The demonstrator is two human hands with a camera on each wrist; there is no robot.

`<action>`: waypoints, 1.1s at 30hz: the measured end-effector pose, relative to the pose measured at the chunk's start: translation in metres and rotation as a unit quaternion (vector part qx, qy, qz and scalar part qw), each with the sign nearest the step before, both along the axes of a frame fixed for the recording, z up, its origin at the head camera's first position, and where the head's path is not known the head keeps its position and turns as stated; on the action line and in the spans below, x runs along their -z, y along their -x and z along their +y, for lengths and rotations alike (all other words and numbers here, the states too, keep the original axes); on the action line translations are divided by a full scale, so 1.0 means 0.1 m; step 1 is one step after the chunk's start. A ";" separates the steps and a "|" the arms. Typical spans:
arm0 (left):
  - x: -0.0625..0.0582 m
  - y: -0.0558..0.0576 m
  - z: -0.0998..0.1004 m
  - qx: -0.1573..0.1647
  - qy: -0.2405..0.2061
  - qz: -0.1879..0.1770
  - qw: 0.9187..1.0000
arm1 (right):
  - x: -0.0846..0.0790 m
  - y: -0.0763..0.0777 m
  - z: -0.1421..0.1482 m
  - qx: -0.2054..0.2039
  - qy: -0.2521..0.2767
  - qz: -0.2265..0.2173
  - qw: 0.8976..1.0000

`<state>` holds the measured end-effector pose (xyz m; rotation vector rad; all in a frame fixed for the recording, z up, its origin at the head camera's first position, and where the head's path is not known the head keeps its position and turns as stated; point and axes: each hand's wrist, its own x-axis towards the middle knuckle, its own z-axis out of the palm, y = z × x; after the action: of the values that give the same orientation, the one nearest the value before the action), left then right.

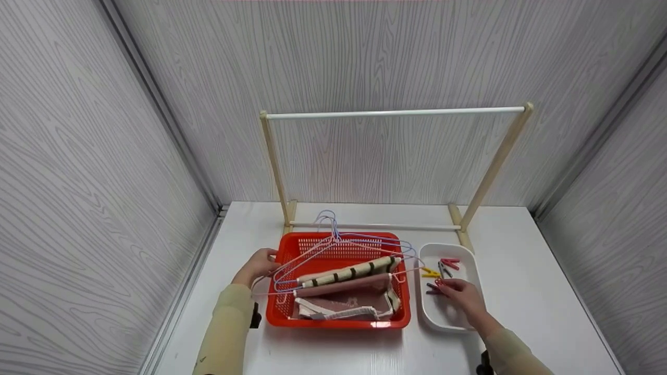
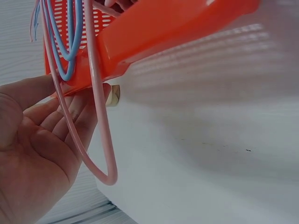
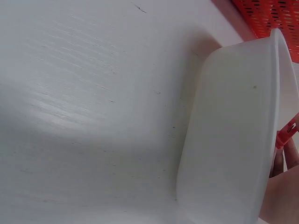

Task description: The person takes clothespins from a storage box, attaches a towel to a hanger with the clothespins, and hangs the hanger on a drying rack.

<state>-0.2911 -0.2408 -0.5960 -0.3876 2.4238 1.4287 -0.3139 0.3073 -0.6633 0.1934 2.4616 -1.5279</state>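
At the left side of the red plastic basket (image 1: 338,323), my left hand (image 1: 261,264) holds the rim. In the left wrist view the thumb and fingers of that hand (image 2: 44,135) lie either side of the basket's edge (image 2: 154,35). Pink and blue clothes hangers (image 1: 307,255) rest across the basket above folded pink and cream cloths (image 1: 344,291). My right hand (image 1: 464,296) reaches into a white tray (image 1: 424,307) and pinches a red clothespin (image 3: 286,134). Near its fingertips lie more clothespins, including a yellow one (image 1: 430,272) and a pink-red one (image 1: 450,263).
Behind the basket and tray stands a wooden-legged rack with a white top bar (image 1: 396,112) and a lower bar (image 1: 375,226). The white table (image 1: 526,291) is enclosed by grey wood-grain panels (image 1: 333,57) at the back and both sides.
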 end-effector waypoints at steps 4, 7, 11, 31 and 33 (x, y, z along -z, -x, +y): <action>-0.02 -0.02 0.01 0.000 0.003 -0.001 1.000 | -0.02 -0.01 -0.02 0.001 0.006 -0.006 1.000; -0.01 -0.02 0.01 -0.004 0.006 -0.003 1.000 | -0.04 -0.01 -0.03 0.001 0.016 -0.013 1.000; 0.02 0.00 0.00 -0.003 0.006 -0.005 1.000 | -0.06 0.00 -0.04 0.002 0.019 -0.023 1.000; 0.02 0.00 -0.03 0.004 -0.001 -0.005 1.000 | -0.15 -0.06 -0.10 -0.023 0.064 -0.013 0.998; 0.01 0.00 -0.04 0.008 -0.005 -0.004 1.000 | -0.16 -0.06 -0.11 -0.027 0.064 -0.014 0.997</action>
<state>-0.2908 -0.2445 -0.5968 -0.3707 2.4082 1.4295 -0.3075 0.2966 -0.6468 0.1228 2.3173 -1.6412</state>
